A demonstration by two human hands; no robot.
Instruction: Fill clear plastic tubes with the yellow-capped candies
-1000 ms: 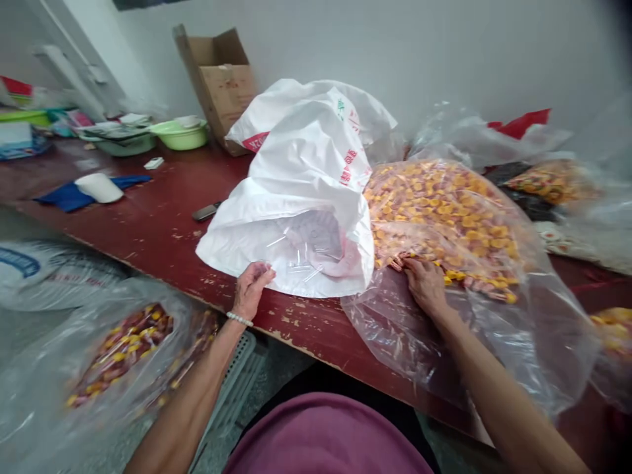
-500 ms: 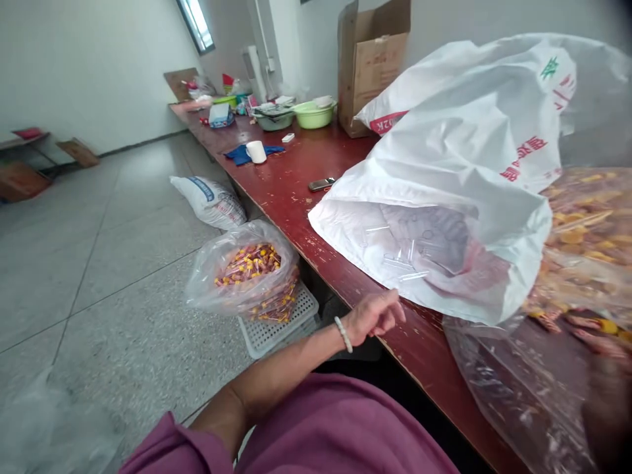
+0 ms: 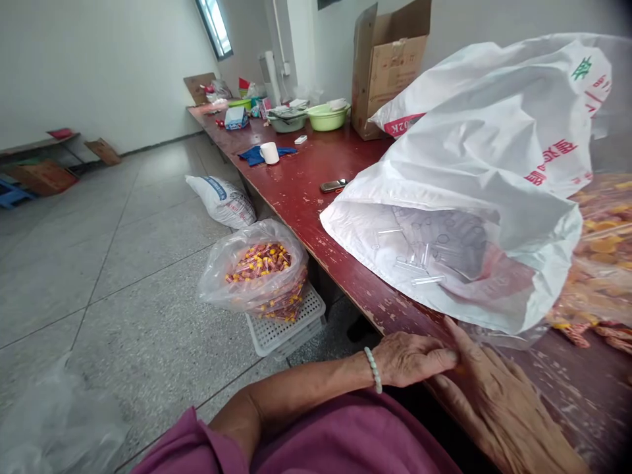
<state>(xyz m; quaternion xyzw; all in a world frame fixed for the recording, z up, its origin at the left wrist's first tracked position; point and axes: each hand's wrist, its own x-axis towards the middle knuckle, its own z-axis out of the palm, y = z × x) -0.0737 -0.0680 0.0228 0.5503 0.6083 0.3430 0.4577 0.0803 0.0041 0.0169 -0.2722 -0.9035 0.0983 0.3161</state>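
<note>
My left hand point(image 3: 412, 359), with a pale bead bracelet point(image 3: 374, 370) at the wrist, is closed, its fingers curled and its thumb pointing toward the other hand. Against it is my right hand point(image 3: 508, 401), bent round with index finger and thumb around the left thumb tip. A trace of orange shows between the hands, but what they hold is hidden. Just beyond them on the table lies an open white sack point(image 3: 444, 164) with clear plastic tubes point(image 3: 419, 263) inside. Candy-like pieces with yellow ends point(image 3: 575, 332) lie at the right, beside a clear bag point(image 3: 602, 250) full of them.
The worn red table point(image 3: 316, 217) runs away to the far wall. On it are a phone point(image 3: 333, 186), a white mug point(image 3: 269, 153), a green basin point(image 3: 328, 118) and a cardboard box point(image 3: 395, 72). A filled plastic bag point(image 3: 261, 266) stands on a white crate point(image 3: 286, 332) on the floor.
My right hand has come from the loose pieces at the right edge to the table's front edge. My left hand has moved right and down to meet it. The view has shifted slightly.
</note>
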